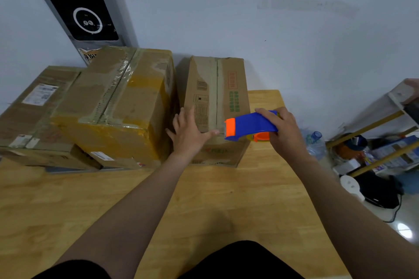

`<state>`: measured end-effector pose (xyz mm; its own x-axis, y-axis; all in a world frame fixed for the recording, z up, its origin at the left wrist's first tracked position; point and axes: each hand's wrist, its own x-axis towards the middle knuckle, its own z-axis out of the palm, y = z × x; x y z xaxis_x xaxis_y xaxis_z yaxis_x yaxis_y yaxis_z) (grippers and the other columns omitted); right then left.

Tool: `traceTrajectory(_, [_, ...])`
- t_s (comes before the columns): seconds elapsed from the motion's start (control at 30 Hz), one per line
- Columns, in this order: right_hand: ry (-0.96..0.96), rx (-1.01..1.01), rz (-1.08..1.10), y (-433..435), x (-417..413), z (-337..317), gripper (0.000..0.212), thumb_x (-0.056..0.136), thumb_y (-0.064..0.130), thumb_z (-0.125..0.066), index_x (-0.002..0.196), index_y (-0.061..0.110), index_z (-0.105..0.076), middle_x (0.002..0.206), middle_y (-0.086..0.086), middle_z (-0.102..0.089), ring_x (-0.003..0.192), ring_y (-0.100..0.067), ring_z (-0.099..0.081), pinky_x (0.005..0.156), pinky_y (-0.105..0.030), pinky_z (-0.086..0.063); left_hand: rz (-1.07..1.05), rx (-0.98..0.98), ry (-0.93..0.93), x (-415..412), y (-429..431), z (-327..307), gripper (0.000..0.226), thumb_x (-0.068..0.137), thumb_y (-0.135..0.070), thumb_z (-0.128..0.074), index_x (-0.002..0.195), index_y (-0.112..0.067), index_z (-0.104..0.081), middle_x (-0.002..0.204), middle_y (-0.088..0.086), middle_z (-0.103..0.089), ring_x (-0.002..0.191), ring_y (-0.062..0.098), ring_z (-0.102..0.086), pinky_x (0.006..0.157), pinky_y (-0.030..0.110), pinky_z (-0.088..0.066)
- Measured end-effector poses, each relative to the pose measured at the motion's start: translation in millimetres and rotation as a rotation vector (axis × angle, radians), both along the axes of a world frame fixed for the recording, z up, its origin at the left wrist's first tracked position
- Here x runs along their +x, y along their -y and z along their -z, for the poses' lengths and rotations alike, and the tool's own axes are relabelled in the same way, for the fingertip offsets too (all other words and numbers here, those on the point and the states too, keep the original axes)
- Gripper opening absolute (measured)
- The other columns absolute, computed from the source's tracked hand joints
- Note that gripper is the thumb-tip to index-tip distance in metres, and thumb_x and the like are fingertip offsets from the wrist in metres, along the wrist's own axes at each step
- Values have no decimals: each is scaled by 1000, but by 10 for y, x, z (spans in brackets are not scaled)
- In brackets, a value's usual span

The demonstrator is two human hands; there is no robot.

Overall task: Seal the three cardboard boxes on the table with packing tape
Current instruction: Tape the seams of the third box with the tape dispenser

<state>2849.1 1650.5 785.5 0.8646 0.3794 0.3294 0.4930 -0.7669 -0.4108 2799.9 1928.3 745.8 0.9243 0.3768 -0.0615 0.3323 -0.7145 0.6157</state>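
Head view, nearest first: both forearms reach out over the wooden table [226, 210]. The left hand [188, 133] lies flat with fingers spread on the near top edge of the right box [215, 97], its grip wide and holding nothing, probably to steady the flaps while tape goes on. Just beside it, the right hand [283, 129] has its grip wrapped round a blue and orange tape dispenser [249, 125], the orange nose set at the box's centre seam, likely the start of a strip. The roll is mostly hidden under that hand, and I cannot tell whether any tape is stuck down yet. Further left stand the middle box [118, 102], shiny with tape along its seam, and the left box [34, 108], cut off by the frame edge. All three sit against the wall.
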Motion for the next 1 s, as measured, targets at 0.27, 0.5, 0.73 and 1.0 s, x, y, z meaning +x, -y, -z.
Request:
traceTrajectory(0.27, [13, -8, -1, -22, -26, -27, 64, 89, 1, -64, 142, 36, -52, 113, -3, -46, 101, -24, -47, 79, -40, -52, -130, -262, 110, -17, 63, 75, 117, 66, -55, -90, 159, -35, -22, 165, 0, -27, 150, 27, -30, 115, 55, -38])
traceTrajectory(0.5, [0, -10, 7, -15, -9, -5, 67, 88, 0, -63, 142, 36, -51, 114, -4, -46, 102, -25, -47, 79, -44, -53, -223, -675, 156, -197, -242, 258, 67, 87, -41, -78, 148, -36, -51, 134, -13, -65, 127, 14, -59, 106, 46, -52])
traceTrajectory(0.73, [-8, -3, 19, -24, -11, -6, 65, 88, 1, -60, 142, 36, -51, 114, -4, -47, 103, -24, -47, 78, -42, -52, -223, -743, 212, -310, -216, 242, 47, 110, -32, -43, 156, -25, -40, 152, -4, -51, 137, 13, -46, 112, 30, -41])
traceTrajectory(1.0, [10, -33, -4, 1, -12, 12, 66, 89, 4, -67, 143, 37, -49, 115, -5, -46, 101, -24, -47, 74, -40, -52, 90, 119, 24, -35, -143, 114, 95, 90, -73, -53, 162, -31, -7, 172, -3, -3, 157, 29, 2, 119, 67, 1])
